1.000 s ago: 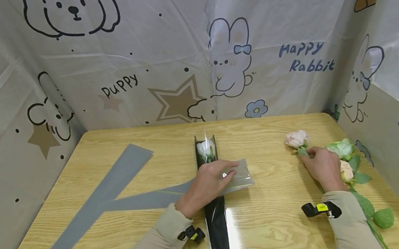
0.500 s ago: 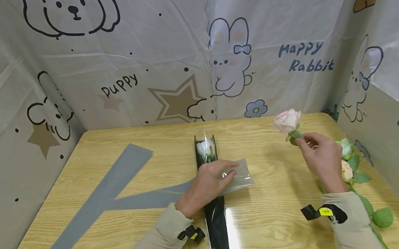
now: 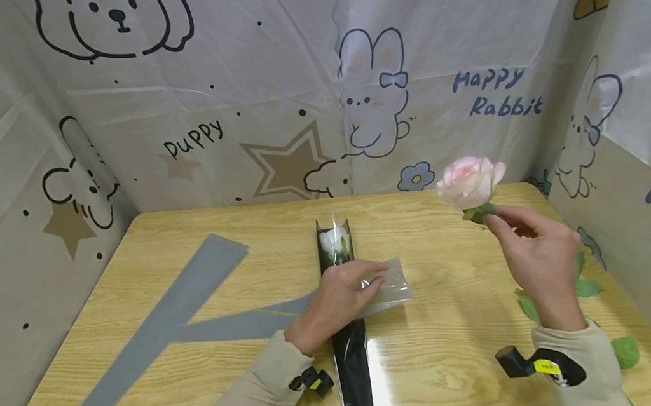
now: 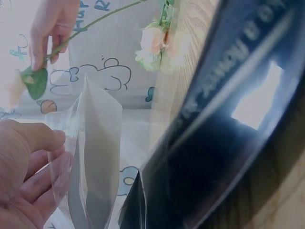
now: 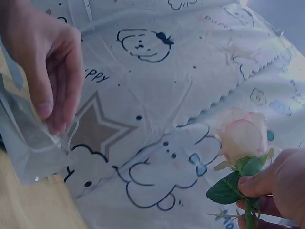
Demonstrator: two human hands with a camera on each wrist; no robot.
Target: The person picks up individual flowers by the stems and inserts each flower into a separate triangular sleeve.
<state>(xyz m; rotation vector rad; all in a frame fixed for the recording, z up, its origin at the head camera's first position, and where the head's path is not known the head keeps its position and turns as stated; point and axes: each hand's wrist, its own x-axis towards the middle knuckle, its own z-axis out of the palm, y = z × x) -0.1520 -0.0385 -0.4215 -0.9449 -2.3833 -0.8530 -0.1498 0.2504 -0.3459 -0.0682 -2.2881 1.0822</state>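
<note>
My right hand (image 3: 541, 264) pinches a pink rose (image 3: 470, 182) just under its bloom and holds it above the right back of the table; green leaves (image 5: 226, 188) show by the thumb in the right wrist view. My left hand (image 3: 337, 303) is at the mouth of a grey, clear-fronted flower sleeve (image 3: 390, 294), thumb and fingers on its film, as the left wrist view shows. Beneath that hand lies a black sleeve (image 3: 355, 371) with a white rose (image 3: 335, 242) inside. Part of the grey sleeve is hidden under my left hand.
Another grey sleeve (image 3: 163, 324) lies slanted on the wooden table (image 3: 253, 388) at left. Other roses lie at right, mostly behind my right arm; a leaf (image 3: 626, 351) shows, and their blooms (image 4: 155, 47) appear in the left wrist view. Printed cloth (image 3: 289, 85) walls the back and sides.
My right hand has lifted the pink rose off the table, and its bloom now stands higher and nearer. My left hand has stayed on the grey sleeve.
</note>
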